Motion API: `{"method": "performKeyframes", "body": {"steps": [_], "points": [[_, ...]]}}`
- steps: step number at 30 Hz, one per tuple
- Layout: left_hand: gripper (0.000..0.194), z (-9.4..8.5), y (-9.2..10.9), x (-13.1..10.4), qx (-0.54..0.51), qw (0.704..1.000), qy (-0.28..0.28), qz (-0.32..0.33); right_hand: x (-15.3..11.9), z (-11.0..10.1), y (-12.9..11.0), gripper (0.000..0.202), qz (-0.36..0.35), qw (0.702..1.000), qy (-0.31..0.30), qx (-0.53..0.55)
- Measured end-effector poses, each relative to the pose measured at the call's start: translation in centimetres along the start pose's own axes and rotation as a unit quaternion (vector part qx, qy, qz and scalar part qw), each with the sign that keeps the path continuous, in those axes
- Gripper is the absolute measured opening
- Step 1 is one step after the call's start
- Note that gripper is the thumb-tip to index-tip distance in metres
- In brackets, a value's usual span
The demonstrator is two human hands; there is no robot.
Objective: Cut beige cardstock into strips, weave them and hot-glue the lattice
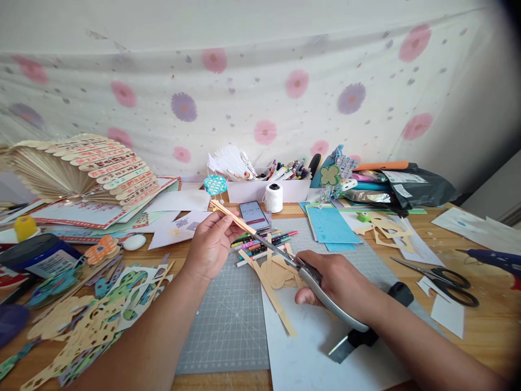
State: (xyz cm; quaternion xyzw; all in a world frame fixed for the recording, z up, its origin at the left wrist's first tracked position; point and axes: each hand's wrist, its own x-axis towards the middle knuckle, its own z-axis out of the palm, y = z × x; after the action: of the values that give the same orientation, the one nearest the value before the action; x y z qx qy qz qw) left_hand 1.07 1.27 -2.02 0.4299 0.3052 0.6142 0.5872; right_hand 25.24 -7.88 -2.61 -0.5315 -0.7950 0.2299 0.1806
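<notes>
My left hand (pixel 211 244) is closed, pinching a narrow tan paper strip (pixel 234 217) that points up and left above the cutting mat (pixel 228 326). My right hand (pixel 337 282) is wrapped round silver-handled scissors (pixel 313 279). Their long dark blades reach to the lower right end of the strip; I cannot tell whether they are cutting into it. Below the blades lie tan paper cutouts (pixel 280 271) and a loose tan strip (pixel 280 309). Several colored markers (pixel 260 247) rest on the mat just behind them.
Black-handled scissors (pixel 448 279) and a blue glue gun (pixel 492 260) lie at right. A phone (pixel 253 213) and a white thread spool (pixel 274 198) stand behind the markers. Patterned paper scraps (pixel 101 320) cover the left. A black-handled tool (pixel 362 336) lies under my right forearm.
</notes>
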Motion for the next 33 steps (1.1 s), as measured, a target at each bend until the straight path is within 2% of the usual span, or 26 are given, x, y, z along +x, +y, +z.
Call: {"method": "performKeyframes", "body": {"steps": [12,20,33], "points": [[0.03,-0.2,-0.1,0.0,-0.008,1.0,-0.021,-0.003,0.2,0.1,0.3,0.057,0.013,0.999,-0.009,0.041],[0.032,-0.1,-0.1,-0.1,0.014,1.0,-0.014,-0.002,0.1,0.0,0.7,0.063,-0.048,0.995,-0.025,0.088],[0.032,0.0,0.1,-0.3,0.061,0.998,-0.016,-0.005,0.1,0.2,0.8,0.071,-0.066,0.991,-0.04,0.107]]}}
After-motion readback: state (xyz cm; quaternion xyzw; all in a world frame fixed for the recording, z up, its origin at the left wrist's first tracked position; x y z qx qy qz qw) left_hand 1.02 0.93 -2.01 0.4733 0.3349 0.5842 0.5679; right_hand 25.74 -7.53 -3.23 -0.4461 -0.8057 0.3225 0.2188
